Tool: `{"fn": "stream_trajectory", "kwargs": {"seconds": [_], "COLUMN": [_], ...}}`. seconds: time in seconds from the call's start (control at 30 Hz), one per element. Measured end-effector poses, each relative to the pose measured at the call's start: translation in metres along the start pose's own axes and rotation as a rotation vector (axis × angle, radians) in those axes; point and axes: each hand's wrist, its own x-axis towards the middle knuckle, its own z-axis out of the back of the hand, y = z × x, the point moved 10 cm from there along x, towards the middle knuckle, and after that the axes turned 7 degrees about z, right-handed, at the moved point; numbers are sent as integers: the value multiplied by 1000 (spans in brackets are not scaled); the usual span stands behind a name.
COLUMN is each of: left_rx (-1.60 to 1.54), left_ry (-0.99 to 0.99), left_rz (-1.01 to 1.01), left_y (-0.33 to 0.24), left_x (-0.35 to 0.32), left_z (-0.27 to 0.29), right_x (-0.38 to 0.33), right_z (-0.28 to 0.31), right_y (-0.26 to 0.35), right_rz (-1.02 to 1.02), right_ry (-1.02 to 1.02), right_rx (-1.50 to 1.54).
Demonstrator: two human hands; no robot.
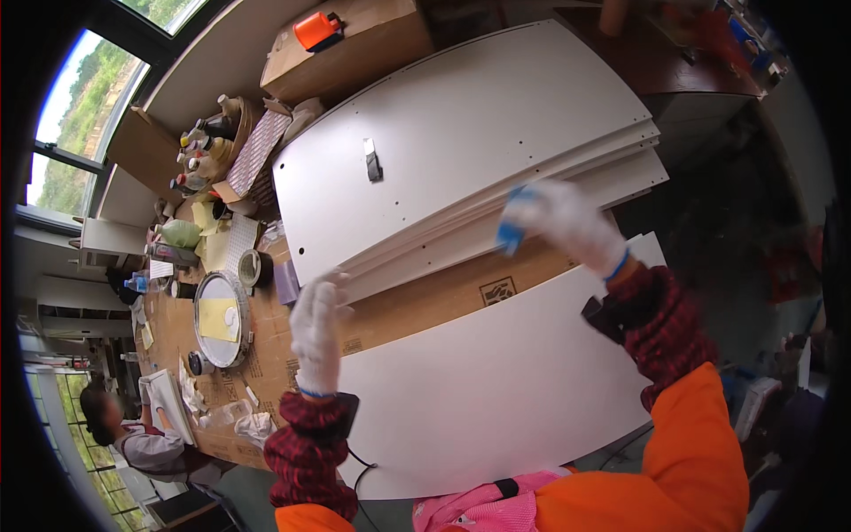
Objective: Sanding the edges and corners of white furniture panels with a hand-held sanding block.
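Observation:
A large white panel [496,390] lies in front of me on cardboard. Behind it is a stack of white panels [461,133] with small holes along their edges. My right hand [567,222], in a white glove, is above the stack's near edge, closed on a small blue cloth-like piece [510,232]; motion blurs both. At the stack's near left corner is my left hand [316,332], also white-gloved. Its fingers stretch upward, apart from each other at the tips, and hold nothing. A short black and silver tool, maybe a utility knife [372,160], rests on the top panel.
To the left are a round tub lid [222,319] bearing yellow paper, an open can [255,267] and several bottles [206,155]. An orange container [317,31] stands on a cardboard box [355,53] at the back. Another person [155,448] works at far left.

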Motion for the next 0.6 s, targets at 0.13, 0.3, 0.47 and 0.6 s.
{"fn": "stream_trajectory", "kwargs": {"seconds": [0.13,0.3,0.47,0.6], "left_rx": [353,257,-622,-1067], "left_ry": [211,73,-222,-226], "left_rz": [42,325,575,668], "left_y": [-19,42,161,237], "left_x": [-56,-80,-162,-242], "left_z": [-37,54,177,235], "right_x": [5,78,235,263], "right_z": [-174,-228,-111,-131], "right_y": [70,94,-3,-56], "right_rz": [-40,369,-368,-438], "right_ry": [561,740,-17,-241], "right_rx": [-334,139,-799,-818]}}
